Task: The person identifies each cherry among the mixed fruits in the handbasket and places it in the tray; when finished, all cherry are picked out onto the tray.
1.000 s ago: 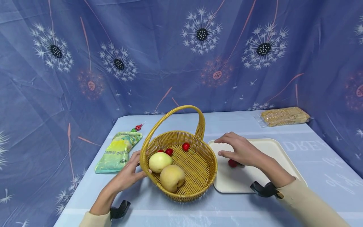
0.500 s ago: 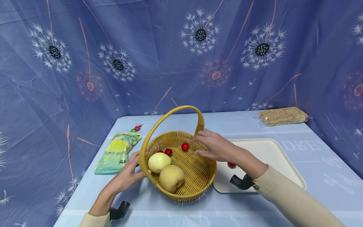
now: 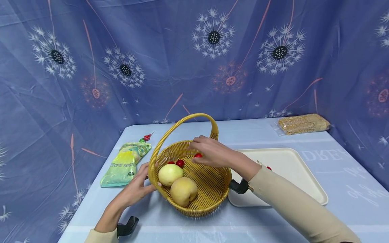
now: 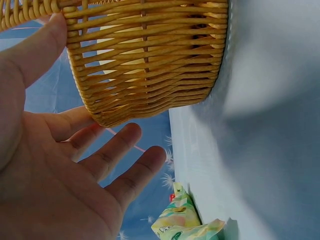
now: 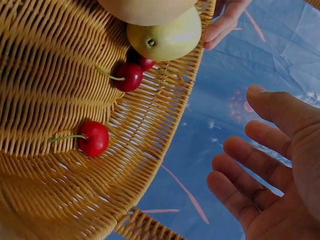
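A yellow wicker basket (image 3: 209, 199) with an arched handle stands mid-table. My left hand (image 3: 139, 185) holds its left side, thumb at the rim by the handle's base, index finger against the outer wall and the other fingers spread. My right hand (image 3: 211, 152) hovers over the basket's right rear, holding nothing; its fingers are relaxed and apart in the right wrist view. Inside lie a yellow round fruit (image 3: 183, 191), a pale green fruit (image 3: 171, 174), a cherry (image 5: 93, 138) partly hidden by the right hand in the head view, and two cherries (image 5: 129, 77) beside the green fruit.
A cream tray (image 3: 285, 158) lies right of the basket, with a red cherry (image 3: 268, 168) showing past the right sleeve. A green-yellow packet (image 3: 126, 165) and a wrapped lollipop (image 3: 147, 137) lie left. A clear-wrapped golden block (image 3: 304, 124) is at the back right.
My right hand has moved left from over the tray to above the basket, still holding nothing. The left hand, the basket and the fruit in it have stayed in place.
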Action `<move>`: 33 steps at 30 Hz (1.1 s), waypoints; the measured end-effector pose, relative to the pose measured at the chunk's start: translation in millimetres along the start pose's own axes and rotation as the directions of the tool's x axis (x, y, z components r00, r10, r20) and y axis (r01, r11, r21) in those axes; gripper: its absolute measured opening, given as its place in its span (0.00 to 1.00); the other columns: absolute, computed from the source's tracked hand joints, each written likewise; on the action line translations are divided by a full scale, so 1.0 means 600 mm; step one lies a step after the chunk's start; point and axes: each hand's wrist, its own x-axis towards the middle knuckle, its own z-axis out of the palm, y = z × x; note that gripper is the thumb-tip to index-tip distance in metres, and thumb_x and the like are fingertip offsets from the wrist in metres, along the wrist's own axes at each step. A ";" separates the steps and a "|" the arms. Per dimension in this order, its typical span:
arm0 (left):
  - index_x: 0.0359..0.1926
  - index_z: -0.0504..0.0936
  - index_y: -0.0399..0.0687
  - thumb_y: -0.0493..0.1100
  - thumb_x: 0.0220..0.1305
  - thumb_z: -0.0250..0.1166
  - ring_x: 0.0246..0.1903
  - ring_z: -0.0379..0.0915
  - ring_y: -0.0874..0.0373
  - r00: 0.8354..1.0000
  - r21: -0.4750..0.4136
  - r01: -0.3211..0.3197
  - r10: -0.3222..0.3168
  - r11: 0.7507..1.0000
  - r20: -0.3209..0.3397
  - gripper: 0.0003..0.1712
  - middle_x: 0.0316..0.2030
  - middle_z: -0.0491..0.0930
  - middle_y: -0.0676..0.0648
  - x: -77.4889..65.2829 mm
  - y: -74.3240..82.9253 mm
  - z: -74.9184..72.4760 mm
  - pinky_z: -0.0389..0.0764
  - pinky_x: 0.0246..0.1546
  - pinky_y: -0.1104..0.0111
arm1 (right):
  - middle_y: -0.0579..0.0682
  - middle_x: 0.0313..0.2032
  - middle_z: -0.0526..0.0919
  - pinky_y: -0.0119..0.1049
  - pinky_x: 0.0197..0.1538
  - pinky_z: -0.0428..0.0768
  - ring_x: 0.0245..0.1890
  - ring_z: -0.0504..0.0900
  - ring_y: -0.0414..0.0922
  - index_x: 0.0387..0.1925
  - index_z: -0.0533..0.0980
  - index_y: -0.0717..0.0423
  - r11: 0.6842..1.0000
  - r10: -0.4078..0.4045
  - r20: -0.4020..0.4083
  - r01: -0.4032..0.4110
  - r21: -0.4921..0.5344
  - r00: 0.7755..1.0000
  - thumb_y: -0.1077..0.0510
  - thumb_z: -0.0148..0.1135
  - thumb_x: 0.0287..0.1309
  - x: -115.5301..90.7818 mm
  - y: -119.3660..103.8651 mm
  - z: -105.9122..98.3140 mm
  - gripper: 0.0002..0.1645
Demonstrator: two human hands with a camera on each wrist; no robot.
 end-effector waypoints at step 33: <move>0.67 0.63 0.44 0.44 0.57 0.67 0.67 0.53 0.41 1.000 -0.013 -0.028 0.028 1.000 -0.005 0.38 0.66 0.57 0.40 0.001 0.002 -0.001 0.65 0.62 0.40 | 0.49 0.54 0.77 0.42 0.54 0.77 0.53 0.76 0.47 0.57 0.72 0.51 0.962 0.264 0.335 -0.274 -0.018 0.904 0.50 0.63 0.58 0.060 0.035 0.094 0.26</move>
